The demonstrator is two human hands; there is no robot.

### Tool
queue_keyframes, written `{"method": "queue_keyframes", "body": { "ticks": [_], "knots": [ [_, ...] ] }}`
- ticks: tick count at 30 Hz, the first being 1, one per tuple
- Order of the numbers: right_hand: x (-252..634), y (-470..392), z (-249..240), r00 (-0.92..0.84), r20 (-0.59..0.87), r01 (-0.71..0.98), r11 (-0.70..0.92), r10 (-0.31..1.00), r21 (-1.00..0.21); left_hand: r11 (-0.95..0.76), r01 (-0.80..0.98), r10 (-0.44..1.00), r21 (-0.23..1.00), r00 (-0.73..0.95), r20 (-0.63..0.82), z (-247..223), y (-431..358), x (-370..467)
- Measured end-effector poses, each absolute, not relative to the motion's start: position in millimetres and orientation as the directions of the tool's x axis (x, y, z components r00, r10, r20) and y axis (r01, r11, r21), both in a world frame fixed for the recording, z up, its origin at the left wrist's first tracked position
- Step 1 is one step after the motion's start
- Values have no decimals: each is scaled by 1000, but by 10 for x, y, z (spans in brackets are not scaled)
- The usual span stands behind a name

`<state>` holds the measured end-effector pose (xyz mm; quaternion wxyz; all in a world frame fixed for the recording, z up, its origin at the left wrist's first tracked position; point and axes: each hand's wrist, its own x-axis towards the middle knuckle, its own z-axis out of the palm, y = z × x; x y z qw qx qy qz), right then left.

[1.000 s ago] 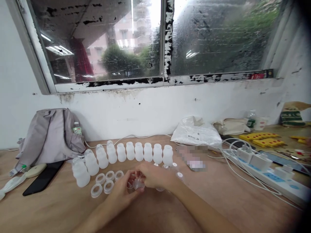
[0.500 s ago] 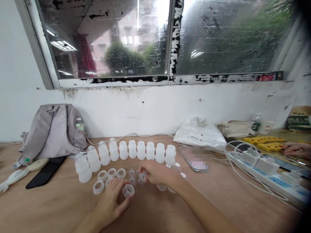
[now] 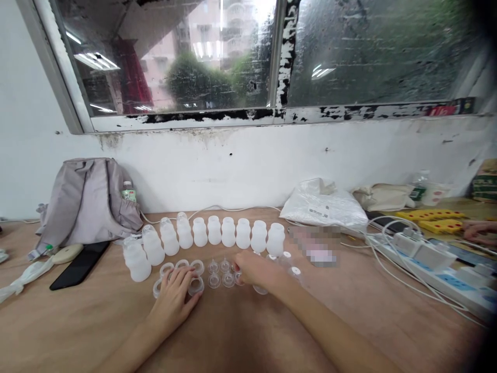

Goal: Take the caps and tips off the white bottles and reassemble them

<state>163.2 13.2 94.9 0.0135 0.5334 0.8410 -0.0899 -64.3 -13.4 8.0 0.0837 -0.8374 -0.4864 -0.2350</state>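
My left hand (image 3: 175, 288) is spread over a group of translucent rings, with its thumb and fingertips around one ring (image 3: 195, 285) that rests on the table. My right hand (image 3: 248, 268) has its fingers pinched at the right end of the clear nipple-shaped pieces (image 3: 214, 280); what they hold is hidden. Several white bottles (image 3: 228, 231) stand in a curved row behind both hands. The leftmost ones, such as this bottle (image 3: 136, 259), carry clear tops. Clear caps with white discs (image 3: 295, 272) lie beside and partly behind my right forearm.
At the left are a grey backpack (image 3: 91, 202) and a black phone (image 3: 79, 267). A white plastic bag (image 3: 324, 206) lies near the wall. Power strips (image 3: 446, 277) with cables, yellow blocks (image 3: 440, 226) and another person's hand (image 3: 480, 232) are at the right.
My left hand has moved back with its ring, to beside the other rings. My right hand has shifted slightly right, uncovering more nipple-shaped pieces. The camera view has shifted a little.
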Motion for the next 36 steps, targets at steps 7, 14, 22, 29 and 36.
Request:
{"method": "queue_keyframes", "body": {
  "ticks": [7,14,22,29,36],
  "knots": [
    [1636,186,876,-422,-162,907,417,892,-65,-477,876,771,71,378,513,59,-57,-720],
    [1630,233,798,-414,-163,910,410,896,-59,-455,890,732,23,360,579,195,-49,-717],
    [1621,179,881,-433,-103,902,429,896,-58,-223,965,612,-135,246,752,824,537,-804],
    [1751,95,806,-448,239,849,494,861,-188,-186,967,633,-174,253,732,954,948,-769],
    [2039,-16,761,-310,513,752,536,800,-383,-337,938,607,-78,280,744,1114,713,-694]
  ]
}}
